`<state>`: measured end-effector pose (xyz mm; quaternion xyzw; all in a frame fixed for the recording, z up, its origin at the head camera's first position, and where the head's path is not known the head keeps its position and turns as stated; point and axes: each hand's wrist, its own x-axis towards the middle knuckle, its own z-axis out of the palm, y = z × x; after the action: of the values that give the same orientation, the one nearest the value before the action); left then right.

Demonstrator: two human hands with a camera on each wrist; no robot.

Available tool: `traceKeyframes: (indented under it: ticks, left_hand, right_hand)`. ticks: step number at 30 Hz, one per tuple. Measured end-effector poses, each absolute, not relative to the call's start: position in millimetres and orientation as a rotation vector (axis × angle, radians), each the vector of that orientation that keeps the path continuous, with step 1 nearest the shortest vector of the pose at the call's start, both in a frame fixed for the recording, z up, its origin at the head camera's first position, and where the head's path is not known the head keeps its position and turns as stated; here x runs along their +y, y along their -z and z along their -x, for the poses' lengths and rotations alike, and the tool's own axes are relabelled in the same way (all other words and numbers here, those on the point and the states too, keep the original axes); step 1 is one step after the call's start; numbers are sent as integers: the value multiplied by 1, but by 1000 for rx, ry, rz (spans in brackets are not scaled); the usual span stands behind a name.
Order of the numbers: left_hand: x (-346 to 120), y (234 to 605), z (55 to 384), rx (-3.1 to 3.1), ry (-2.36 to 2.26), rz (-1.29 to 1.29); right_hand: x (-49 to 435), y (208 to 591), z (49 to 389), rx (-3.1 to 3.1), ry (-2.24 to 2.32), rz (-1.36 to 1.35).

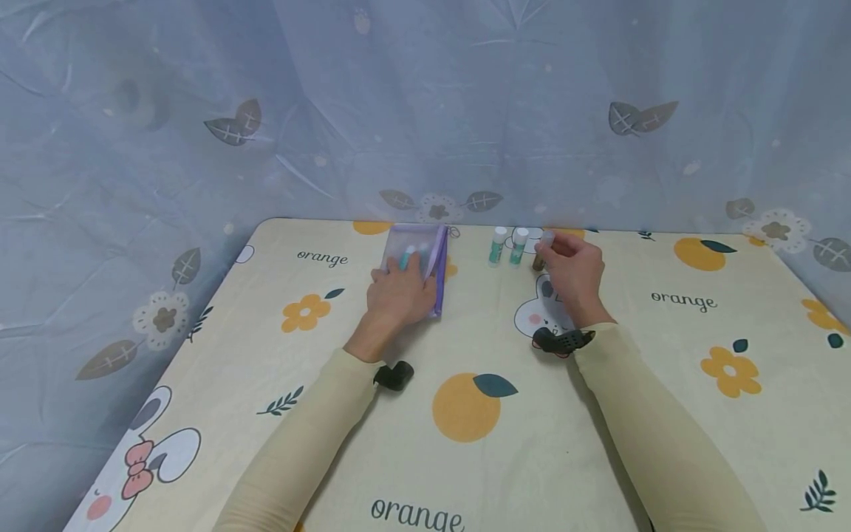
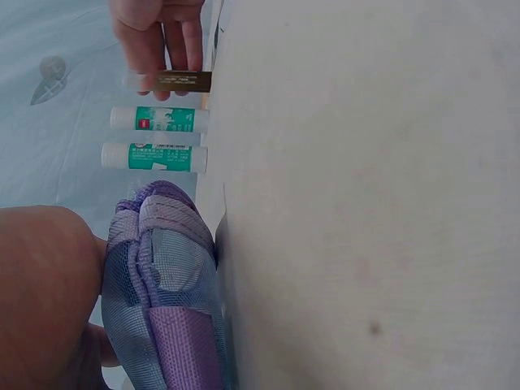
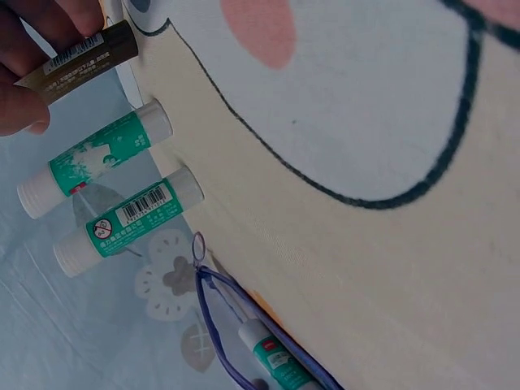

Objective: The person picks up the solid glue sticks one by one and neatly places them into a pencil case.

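My left hand [image 1: 400, 294] rests on a mesh pouch [image 1: 442, 284] with purple edging, its fingers lying over the front. Inside the pouch is a green and white glue stick [image 3: 280, 363], partly behind my fingers in the head view. My right hand [image 1: 577, 270] pinches the upper part of a brown tube [image 3: 85, 61] with a barcode label between thumb and fingers; its base is right at the tabletop. Left of that tube stand two upright glue sticks [image 1: 496, 247] [image 1: 518, 247], white-capped with green labels, side by side and a little apart.
A cream tablecloth [image 1: 532, 451] printed with oranges, flowers and rabbits covers the table. Behind the table's far edge hangs a blue-grey curtain [image 1: 425, 96]. The pouch's zipper ring [image 3: 198, 246] sticks out at its corner, toward the glue sticks.
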<state>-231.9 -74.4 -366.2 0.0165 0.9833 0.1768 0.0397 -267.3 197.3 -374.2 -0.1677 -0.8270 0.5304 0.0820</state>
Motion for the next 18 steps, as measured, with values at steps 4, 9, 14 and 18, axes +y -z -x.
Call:
traceKeyframes:
  ticks: [4,9,14,18]
  left_hand:
    - [-74,367,232,3015,-543,-48]
    - [-74,367,232,3016,-545,-50]
    - [-74,367,232,3017,-545,-48]
    - [-73,367,233,3014,-542,-38]
  right_hand:
    - [198,375,267,-2487,-1583,511]
    - [198,376,267,-2487,-1586,519]
    - [198,378,265,-2496,-1588,510]
    - [198,378,264,-2506,-1584,501]
